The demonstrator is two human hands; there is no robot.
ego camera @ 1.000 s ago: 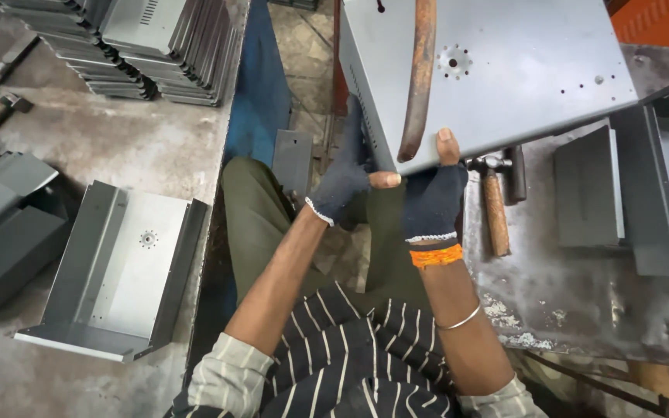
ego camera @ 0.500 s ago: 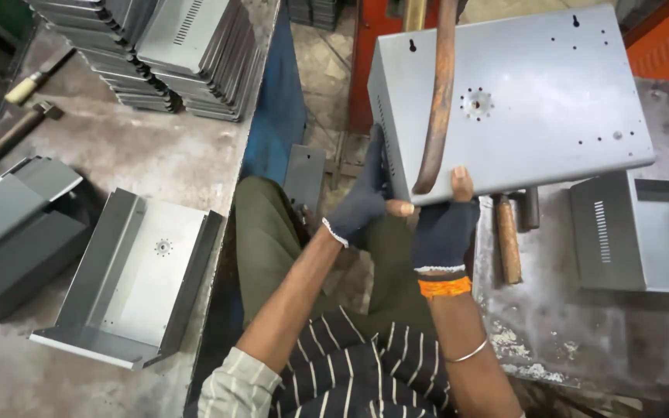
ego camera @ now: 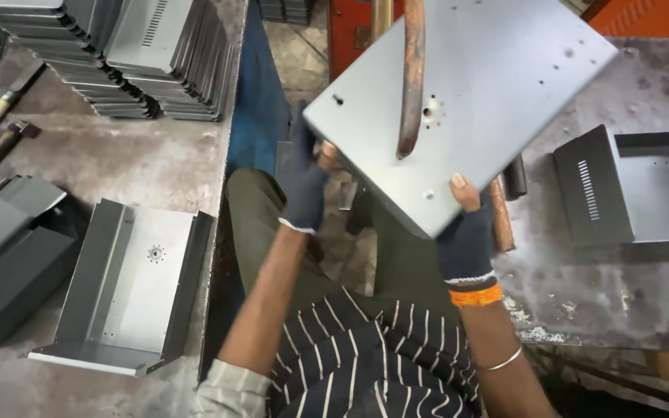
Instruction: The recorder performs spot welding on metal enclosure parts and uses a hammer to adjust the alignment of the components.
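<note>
- Grey metal panel [ego camera: 497, 85]: flat, drilled, top cut off; you hold it tilted under the rusty curved rod [ego camera: 411, 77]
- Left hand [ego camera: 307, 186] grips its left edge, fingers hidden
- Right hand [ego camera: 466, 232] clamps the lower corner

No packages, labels, signs or screens show anywhere here: only bare grey sheet-metal parts on the worn counters, none bearing a sticker or print.
</note>
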